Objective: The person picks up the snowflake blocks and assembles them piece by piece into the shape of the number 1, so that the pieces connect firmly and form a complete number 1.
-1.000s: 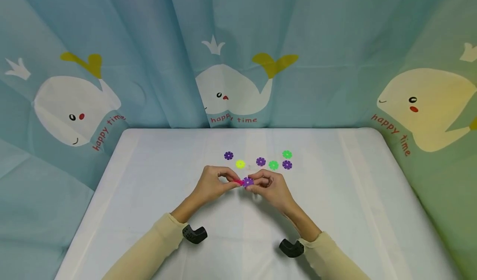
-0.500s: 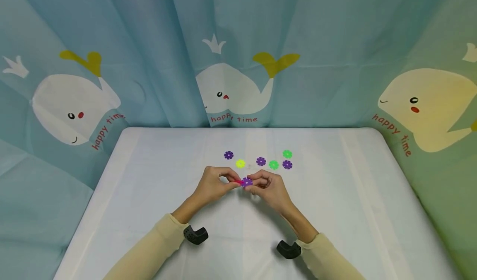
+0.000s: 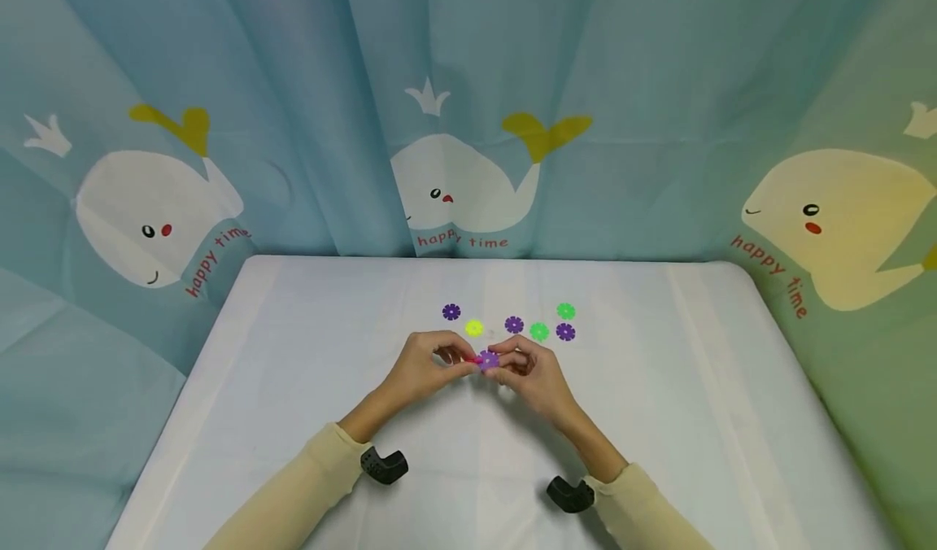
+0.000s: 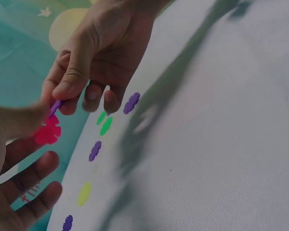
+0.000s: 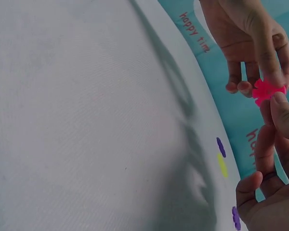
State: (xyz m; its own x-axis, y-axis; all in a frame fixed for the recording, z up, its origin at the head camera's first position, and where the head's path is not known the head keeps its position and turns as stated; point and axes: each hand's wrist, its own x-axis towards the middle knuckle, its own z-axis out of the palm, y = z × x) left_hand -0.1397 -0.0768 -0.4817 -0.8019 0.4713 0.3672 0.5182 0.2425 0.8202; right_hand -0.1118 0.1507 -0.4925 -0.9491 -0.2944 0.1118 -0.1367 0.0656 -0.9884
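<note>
Above the table, my left hand [image 3: 430, 364] pinches a pink snowflake disc [image 4: 49, 131] between thumb and fingertips. Facing it, my right hand [image 3: 538, 377] pinches a purple snowflake disc [image 3: 488, 360] the same way. The two discs meet edge to edge at an angle, the pink one nearly edge-on in the head view. Whether their slots are interlocked I cannot tell. In the right wrist view the pink disc [image 5: 267, 91] shows between both hands' fingertips, while the purple one is hidden there.
Behind the hands, loose discs lie on the white table [image 3: 293, 330]: a yellow one [image 3: 474, 328], two green ones [image 3: 566, 311] and three purple ones [image 3: 451, 312]. A blue curtain [image 3: 307, 127] with whale prints hangs beyond the table's far edge.
Both hands stay almost in place, still holding the two discs together. The head view has shifted slightly. The loose discs keep their places on the table.
</note>
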